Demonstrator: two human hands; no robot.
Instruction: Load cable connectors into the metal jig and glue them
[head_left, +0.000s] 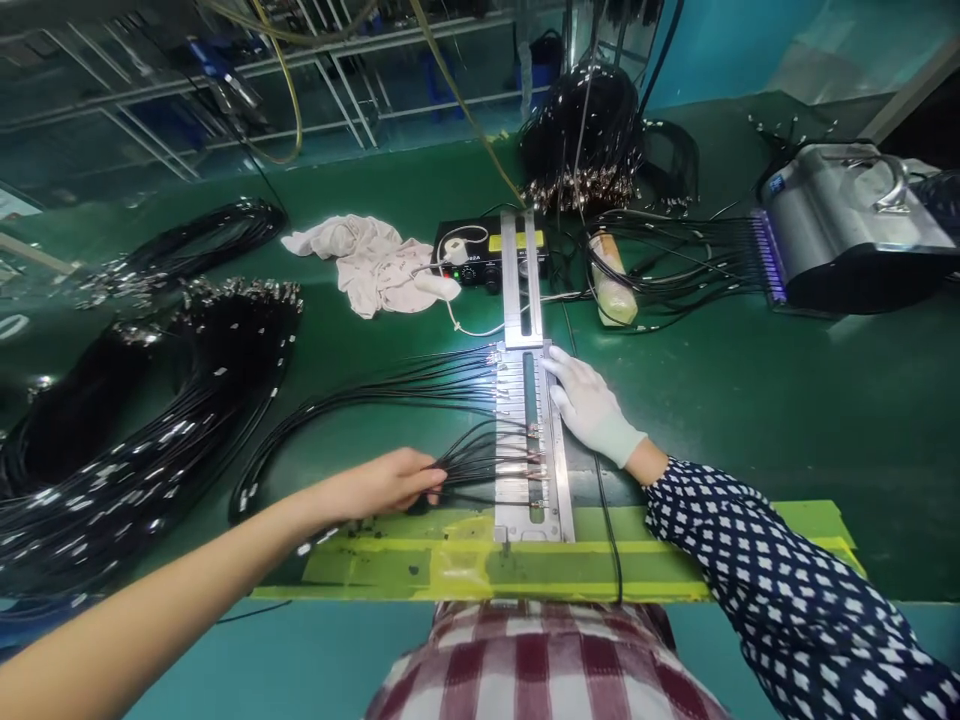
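Observation:
My bare left hand (405,478) is closed around a bunch of thin black cables (472,455), whose metal-tipped ends lie across a slotted metal fixture (514,510). In a white glove, my right hand (592,405) rests with fingers stretched out, fingertips touching the fixture's upper right edge. A second bunch of black cables (360,393) reaches the fixture's left side from the left, and its ends sit in the upper slots under a bright light. Beyond the fixture, a slotted metal plate (511,270) leans against a black control box (469,235).
Coiled black cables (202,400) fill the left side of the green table (720,400). A crumpled cloth (375,262) lies near the box. At right are a bottle (613,280) and a metal machine (847,225) with a purple-lit front. More cables (581,140) hang behind; yellow tape (375,570) lines the front edge.

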